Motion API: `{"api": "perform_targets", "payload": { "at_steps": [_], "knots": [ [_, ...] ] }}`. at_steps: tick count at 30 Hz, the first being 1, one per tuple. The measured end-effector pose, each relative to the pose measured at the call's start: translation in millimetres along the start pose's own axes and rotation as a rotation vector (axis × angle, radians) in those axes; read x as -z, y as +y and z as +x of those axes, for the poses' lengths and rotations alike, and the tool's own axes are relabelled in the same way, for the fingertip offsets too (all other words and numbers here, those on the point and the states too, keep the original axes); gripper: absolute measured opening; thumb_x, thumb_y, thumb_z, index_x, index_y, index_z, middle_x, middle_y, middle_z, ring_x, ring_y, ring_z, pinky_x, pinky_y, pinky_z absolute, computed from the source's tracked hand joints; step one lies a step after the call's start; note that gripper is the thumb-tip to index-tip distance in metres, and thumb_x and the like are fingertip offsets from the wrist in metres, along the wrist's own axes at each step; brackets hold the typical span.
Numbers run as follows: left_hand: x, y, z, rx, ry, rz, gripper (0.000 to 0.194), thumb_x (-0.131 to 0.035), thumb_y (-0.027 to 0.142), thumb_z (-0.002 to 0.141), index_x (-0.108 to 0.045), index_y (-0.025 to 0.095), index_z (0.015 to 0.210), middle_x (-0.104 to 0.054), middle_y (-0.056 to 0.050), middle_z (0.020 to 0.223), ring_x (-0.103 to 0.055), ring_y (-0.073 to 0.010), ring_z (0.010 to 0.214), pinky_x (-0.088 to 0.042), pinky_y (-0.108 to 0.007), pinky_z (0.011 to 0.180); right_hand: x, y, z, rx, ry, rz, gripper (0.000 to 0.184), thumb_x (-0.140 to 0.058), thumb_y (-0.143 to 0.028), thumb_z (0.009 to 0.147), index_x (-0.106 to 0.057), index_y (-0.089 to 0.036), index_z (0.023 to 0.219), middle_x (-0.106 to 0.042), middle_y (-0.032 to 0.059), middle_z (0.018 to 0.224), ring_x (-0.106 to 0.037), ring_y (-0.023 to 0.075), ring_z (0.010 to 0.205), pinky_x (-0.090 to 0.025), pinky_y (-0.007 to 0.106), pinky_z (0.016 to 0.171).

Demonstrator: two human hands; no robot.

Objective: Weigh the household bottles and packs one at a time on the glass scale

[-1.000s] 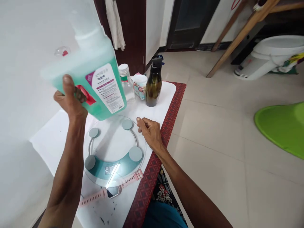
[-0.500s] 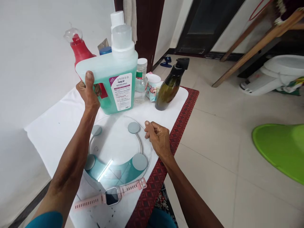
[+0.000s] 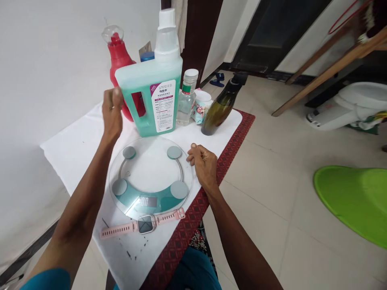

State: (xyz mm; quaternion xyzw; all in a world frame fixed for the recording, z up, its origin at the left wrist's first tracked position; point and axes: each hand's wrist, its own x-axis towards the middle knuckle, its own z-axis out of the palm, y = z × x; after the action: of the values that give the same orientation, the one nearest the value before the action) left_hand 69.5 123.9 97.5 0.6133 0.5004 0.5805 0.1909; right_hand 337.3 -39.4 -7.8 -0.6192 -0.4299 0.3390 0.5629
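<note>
My left hand [image 3: 112, 114], a little blurred, is beside the handle of a jug of green liquid [image 3: 137, 125] and off its grip. Its fingers look loosely apart, with nothing in them. The jug stands upright on the white cloth, just behind a round glass bathroom scale [image 3: 151, 165]. Lit digits show on the scale's display [image 3: 147, 201]. At the scale's right rim, my right hand [image 3: 205, 163] rests with curled fingers and nothing visible in them. A pink-strapped smartwatch [image 3: 145, 224] lies along the scale's front edge.
Behind the jug stands a red bottle [image 3: 119, 54]. To its right are a clear bottle [image 3: 185, 106], a small patterned pack [image 3: 199, 110] and a dark pump bottle [image 3: 217, 106]. A red patterned border [image 3: 222, 169] edges the table. A green plastic object [image 3: 353, 197] is right of it.
My left hand has let go of the jug's handle and moved slightly left of it. The scale's display now shows lit digits. My right hand has stayed near the scale's rim.
</note>
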Motion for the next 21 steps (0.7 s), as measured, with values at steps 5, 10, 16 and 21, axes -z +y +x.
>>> {"api": "perform_targets", "payload": {
  "at_steps": [5, 10, 16, 21],
  "knots": [
    [68.8, -18.3, -66.4, 0.254, -0.024, 0.006, 0.075, -0.064, 0.093, 0.101, -0.074, 0.019, 0.104, -0.078, -0.012, 0.105, -0.074, -0.0219, 0.088, -0.061, -0.035, 0.081, -3.2, 5.8, 0.0, 0.036, 0.102, 0.016, 0.070, -0.060, -0.094, 0.101, -0.066, -0.027, 0.082, -0.077, 0.0043, 0.076, -0.066, 0.0183, 0.064, -0.054, 0.032, 0.064],
    [79.4, -31.0, -114.2, 0.430, -0.228, -0.029, 0.090, -0.069, 0.104, 0.087, -0.081, 0.017, 0.105, -0.085, -0.019, 0.111, -0.081, -0.0352, 0.104, -0.067, -0.045, 0.088, -2.1, 9.4, -2.9, 0.128, 0.303, -0.050, 0.054, -0.058, -0.082, 0.103, -0.062, -0.028, 0.105, -0.079, 0.0094, 0.104, -0.074, 0.0233, 0.089, -0.060, 0.033, 0.071],
    [74.7, -36.1, -116.0, 0.417, -0.206, -0.031, 0.089, -0.068, 0.105, 0.087, -0.084, 0.018, 0.095, -0.087, -0.021, 0.103, -0.083, -0.0398, 0.104, -0.066, -0.043, 0.077, 15.0, 1.9, 52.4, 0.306, 0.600, -0.261, 0.089, -0.079, -0.070, 0.092, -0.042, -0.023, 0.159, -0.050, 0.0293, 0.166, -0.058, 0.0406, 0.156, -0.056, 0.061, 0.126],
    [83.4, -45.6, -122.6, 0.400, -0.184, 0.016, 0.096, -0.057, 0.108, 0.091, -0.088, 0.017, 0.099, -0.088, -0.020, 0.098, -0.082, -0.0363, 0.093, -0.066, -0.043, 0.079, 12.4, -2.4, 119.7, 0.252, 0.583, -0.313, 0.092, -0.091, -0.058, 0.086, -0.044, -0.020, 0.155, -0.055, 0.0312, 0.166, -0.056, 0.0433, 0.161, -0.045, 0.066, 0.138]
  ]
}}
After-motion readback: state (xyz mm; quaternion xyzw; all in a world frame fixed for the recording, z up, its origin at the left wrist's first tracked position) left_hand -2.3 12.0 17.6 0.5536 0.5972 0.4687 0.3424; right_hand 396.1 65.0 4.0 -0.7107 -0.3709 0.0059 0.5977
